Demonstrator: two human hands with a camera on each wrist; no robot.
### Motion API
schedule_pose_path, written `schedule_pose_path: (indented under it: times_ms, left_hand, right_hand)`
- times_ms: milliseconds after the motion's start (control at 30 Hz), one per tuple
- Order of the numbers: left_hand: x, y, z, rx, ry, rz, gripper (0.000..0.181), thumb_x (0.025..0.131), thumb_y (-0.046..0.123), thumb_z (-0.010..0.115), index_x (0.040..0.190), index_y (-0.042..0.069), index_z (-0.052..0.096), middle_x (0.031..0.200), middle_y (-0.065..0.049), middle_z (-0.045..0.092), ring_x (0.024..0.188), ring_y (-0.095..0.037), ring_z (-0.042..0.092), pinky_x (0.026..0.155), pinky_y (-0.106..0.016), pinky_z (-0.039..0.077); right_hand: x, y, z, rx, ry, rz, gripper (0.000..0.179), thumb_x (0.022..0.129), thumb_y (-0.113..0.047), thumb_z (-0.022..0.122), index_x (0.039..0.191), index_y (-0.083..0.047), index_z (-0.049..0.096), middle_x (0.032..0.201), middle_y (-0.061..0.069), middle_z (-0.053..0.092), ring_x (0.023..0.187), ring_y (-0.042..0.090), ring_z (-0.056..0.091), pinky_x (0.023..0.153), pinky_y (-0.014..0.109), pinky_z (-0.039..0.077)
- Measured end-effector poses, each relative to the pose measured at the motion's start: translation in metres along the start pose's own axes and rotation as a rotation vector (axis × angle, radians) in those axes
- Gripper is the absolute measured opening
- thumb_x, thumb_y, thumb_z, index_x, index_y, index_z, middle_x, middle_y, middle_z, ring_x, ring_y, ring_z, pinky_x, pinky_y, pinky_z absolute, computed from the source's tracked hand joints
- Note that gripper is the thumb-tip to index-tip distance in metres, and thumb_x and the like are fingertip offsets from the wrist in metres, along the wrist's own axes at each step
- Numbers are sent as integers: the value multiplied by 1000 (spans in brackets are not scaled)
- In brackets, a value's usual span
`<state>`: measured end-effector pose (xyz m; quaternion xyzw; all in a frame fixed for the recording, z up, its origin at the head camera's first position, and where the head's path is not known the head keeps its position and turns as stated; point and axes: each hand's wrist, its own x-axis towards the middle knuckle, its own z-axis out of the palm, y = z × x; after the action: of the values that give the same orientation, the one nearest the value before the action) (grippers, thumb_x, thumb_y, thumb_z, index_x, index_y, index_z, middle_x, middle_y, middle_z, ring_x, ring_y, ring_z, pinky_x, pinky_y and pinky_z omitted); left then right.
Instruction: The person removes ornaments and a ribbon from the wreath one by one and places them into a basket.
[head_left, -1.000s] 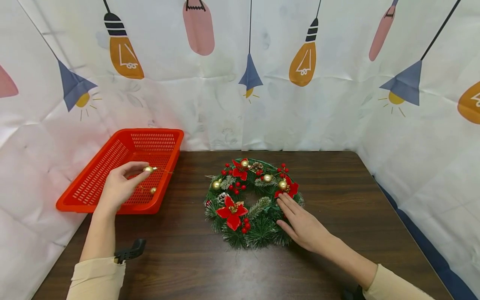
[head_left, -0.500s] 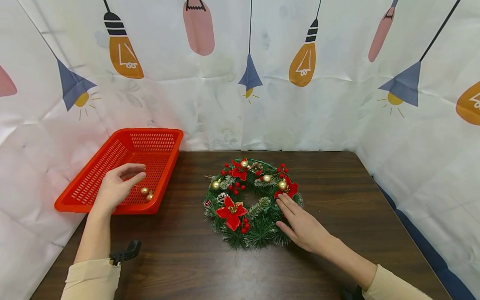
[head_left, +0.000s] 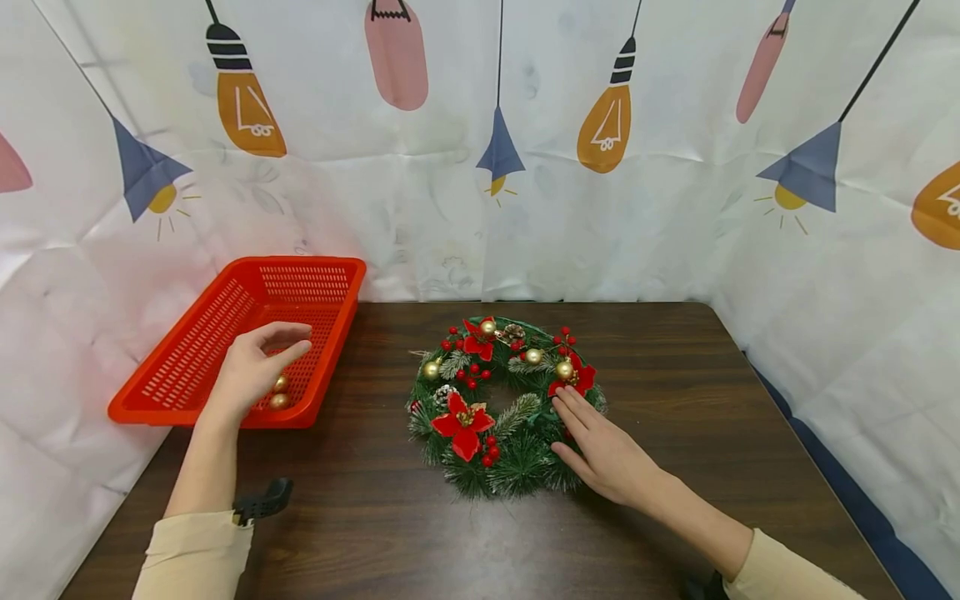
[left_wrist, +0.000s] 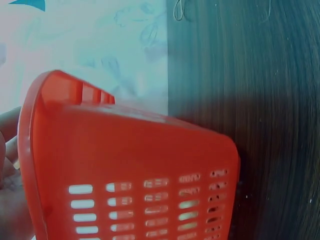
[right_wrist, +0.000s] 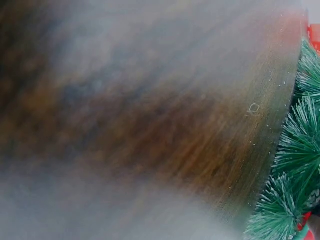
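Observation:
A red plastic basket [head_left: 330, 367] stands at the back left, with two small gold ball ornaments [head_left: 279, 401] on its floor. My left hand [head_left: 251, 362] hovers over the basket, thumb and fingers apart and nothing between them. In the left wrist view only part of that hand [left_wrist: 12, 200] shows past the basket's rim [left_wrist: 27, 145]. My right hand [head_left: 611, 454] rests with straight fingers on the right side of a green wreath [head_left: 521, 462]. The wreath carries a red poinsettia [head_left: 462, 425], several gold balls, red berries and frosted pine cones.
Beneath everything is a dark wood table [head_left: 360, 500]. A white curtain [head_left: 420, 225] printed with lamps and bulbs hangs behind and at both sides. The basket sits close to the back-left curtain. A black wrist mount [head_left: 264, 500] sticks out from my left wrist.
My left hand has let go of a gold ball ornament, which dropped into the basket beside the other. Both balls have since rolled slightly left and nearer. My right hand has stayed still.

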<state>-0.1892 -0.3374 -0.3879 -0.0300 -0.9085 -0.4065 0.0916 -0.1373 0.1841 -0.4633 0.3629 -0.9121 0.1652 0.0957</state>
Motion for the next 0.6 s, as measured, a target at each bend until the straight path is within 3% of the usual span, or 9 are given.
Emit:
schedule_pose_path:
  times_ms: [167,333,600]
  left_hand:
    - [2,5,6,-23,-18,17,45,102,39,65,136,10,65,129,-14,66,108,-26,59,74,-18,51]
    - [4,12,14,-9,-29,36,43,102,40,65,134,11,66,127,-12,68,112,-28,60,81,-20,51]
    - [10,18,28,-33,-59,37,42,102,40,65,132,10,67,128,-11,67,117,-33,59,93,-46,51]
  right_hand:
    - [0,0,-1,0,-4,4,69,105,-35,61,155,6,38,162,22,32,151,35,27,114,51,35]
    - [0,0,0,-1,-3,5,68,105,-35,61,155,6,38,162,22,33,151,35,27,114,51,36]
    - [0,1,1,-2,-6,12,69,105,-36,60,155,5,38,162,22,32,152,33,25,114,50,35]
